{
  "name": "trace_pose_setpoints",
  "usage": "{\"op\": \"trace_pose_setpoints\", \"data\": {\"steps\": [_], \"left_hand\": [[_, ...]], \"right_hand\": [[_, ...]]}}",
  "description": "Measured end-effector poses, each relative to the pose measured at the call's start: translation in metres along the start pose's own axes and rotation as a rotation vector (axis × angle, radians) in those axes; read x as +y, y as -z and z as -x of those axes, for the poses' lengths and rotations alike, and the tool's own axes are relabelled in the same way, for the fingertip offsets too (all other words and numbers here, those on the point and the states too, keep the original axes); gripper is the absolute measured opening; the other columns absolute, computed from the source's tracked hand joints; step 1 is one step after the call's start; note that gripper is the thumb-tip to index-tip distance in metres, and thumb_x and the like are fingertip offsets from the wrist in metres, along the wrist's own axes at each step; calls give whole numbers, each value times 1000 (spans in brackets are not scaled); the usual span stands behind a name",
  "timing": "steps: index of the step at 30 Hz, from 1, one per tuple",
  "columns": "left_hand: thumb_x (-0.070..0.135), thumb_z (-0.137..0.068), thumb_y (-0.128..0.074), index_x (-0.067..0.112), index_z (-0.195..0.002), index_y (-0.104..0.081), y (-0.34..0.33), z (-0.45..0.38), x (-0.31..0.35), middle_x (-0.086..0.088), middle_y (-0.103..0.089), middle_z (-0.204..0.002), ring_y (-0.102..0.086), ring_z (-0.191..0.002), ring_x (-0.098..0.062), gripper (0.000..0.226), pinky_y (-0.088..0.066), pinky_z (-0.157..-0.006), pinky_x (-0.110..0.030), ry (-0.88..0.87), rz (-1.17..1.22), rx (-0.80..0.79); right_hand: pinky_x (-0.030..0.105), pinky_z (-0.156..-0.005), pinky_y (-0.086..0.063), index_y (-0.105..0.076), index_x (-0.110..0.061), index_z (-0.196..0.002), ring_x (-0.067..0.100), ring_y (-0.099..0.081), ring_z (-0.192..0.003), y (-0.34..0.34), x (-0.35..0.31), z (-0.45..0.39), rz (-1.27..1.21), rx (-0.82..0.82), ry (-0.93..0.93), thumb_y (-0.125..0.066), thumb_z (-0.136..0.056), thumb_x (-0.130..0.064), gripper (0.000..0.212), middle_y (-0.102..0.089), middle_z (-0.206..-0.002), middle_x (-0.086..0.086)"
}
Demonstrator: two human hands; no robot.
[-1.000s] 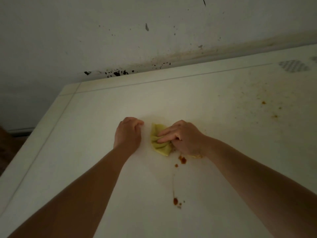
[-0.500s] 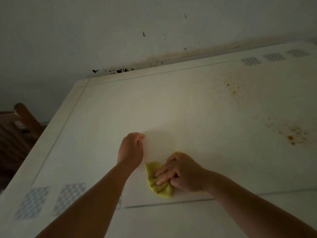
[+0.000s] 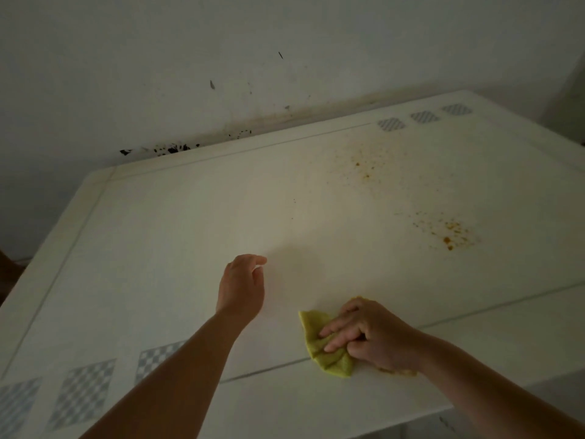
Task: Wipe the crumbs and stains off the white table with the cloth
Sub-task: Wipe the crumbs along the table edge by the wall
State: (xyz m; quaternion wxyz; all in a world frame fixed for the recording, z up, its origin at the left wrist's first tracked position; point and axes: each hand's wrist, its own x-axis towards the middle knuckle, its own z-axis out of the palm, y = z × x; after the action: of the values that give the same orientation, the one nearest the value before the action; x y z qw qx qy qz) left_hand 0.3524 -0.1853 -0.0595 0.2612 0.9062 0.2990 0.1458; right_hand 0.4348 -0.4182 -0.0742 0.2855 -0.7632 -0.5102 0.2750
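Pressing a bunched yellow-green cloth [image 3: 327, 350] flat against the white table [image 3: 190, 217] with the right hand [image 3: 373, 337]: fingers [image 3: 340, 327] stretched forward over the folds, thumb side tucked under, palm bearing down. Spread that way, probably, to keep as much fabric as possible in contact and to stop the wad from rolling during a stroke. Sits at the near edge of the tabletop, straddling the thin inlaid line, close to the body, likely the end of a pull toward the edge, where loosened dirt can be gathered or dropped off.

Resting just to the left, well clear of the cloth, the left hand [image 3: 242, 286]: empty, fingers loosely curled, thumb and forefinger tips nearly meeting, heel seemingly on the surface. Looks like a brace, taking weight while the other arm leans and scrubs.

Farther out on the right half, still to be dealt with: a scatter of orange-brown crumbs and stains [image 3: 446, 231], and beyond it a fainter speckled patch [image 3: 364, 167] nearer the far border. Both well apart from the cloth, so a long reach forward and right seems to come next.

Beyond the far edge, dark flecks along the wall [image 3: 158, 74] base, outside the job.
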Motion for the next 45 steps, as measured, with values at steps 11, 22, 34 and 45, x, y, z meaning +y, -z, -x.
{"op": "trace_pose_setpoints", "data": {"steps": [11, 22, 34, 45], "left_hand": [[7, -86, -39, 17, -131, -39, -27, -49, -2, -7, -56, -128, -47, -115, -29, 47, -39, -100, -44, 77, 30, 155], [9, -86, -38, 19, -133, -35, -74, -205, 28, -5, -54, -130, -47, -119, -26, 48, -38, -101, -42, 143, 100, 183], [19, -88, -32, 26, -130, -36, -107, -308, 37, 0, -50, -133, -40, -124, -22, 43, -34, -108, -44, 213, -61, 203], [44, -82, -31, 28, -112, -59, -104, -306, 38, 3, -56, -125, -44, -119, -19, 44, -37, -104, -40, 138, -169, 181]], "right_hand": [[32, -104, -26, -59, -47, -113, 5, -33, -108, 38, 27, -104, 90, 47, 33, -33, -78, -31, 47, -43, -123, -40], [44, -105, -29, -47, -47, -125, 23, -37, -120, 128, 91, -278, 257, 130, 62, -34, -87, -26, 45, -38, -144, -23], [46, -112, -11, -32, -39, -137, 26, -17, -138, 235, 170, -391, 389, 241, -159, -34, -93, -24, 47, -19, -155, -12], [49, -114, -11, -16, -28, -144, 25, -2, -144, 307, 247, -386, 486, 327, -423, -29, -95, -26, 51, -4, -159, -3]]}}
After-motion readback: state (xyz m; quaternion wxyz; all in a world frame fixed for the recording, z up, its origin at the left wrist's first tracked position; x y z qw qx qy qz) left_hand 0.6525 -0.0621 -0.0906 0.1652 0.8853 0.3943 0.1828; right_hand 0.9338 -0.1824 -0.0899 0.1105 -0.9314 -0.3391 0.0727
